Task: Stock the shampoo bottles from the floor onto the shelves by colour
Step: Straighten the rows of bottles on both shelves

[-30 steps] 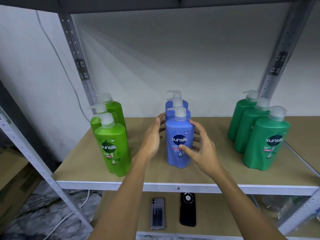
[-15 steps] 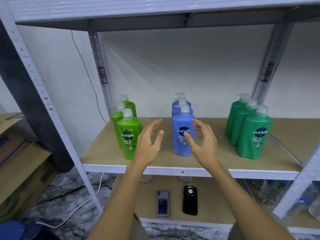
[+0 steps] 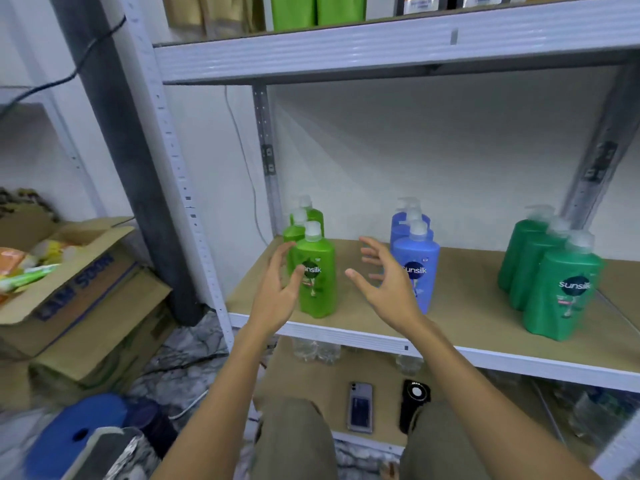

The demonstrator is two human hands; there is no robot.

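Note:
On the brown shelf board [image 3: 464,317] stand three rows of pump bottles. Light green bottles [image 3: 317,271] are at the left, blue bottles [image 3: 420,268] in the middle, dark green bottles [image 3: 557,289] at the right. My left hand [image 3: 277,289] hovers open in front of the front light green bottle, fingers spread, holding nothing. My right hand [image 3: 384,278] is open too, between the light green and blue rows, partly covering the front blue bottle.
A grey shelf post [image 3: 176,188] stands at the left. Cardboard boxes [image 3: 79,306] sit on the floor beside it, with a blue container [image 3: 72,434] below. Two phones [image 3: 360,407] lie on the lower shelf. An upper shelf [image 3: 381,50] carries more goods.
Both hands let go of the front blue bottle and pulled back, open. My view moved back and to the left, so the boxes and upper shelf came into sight.

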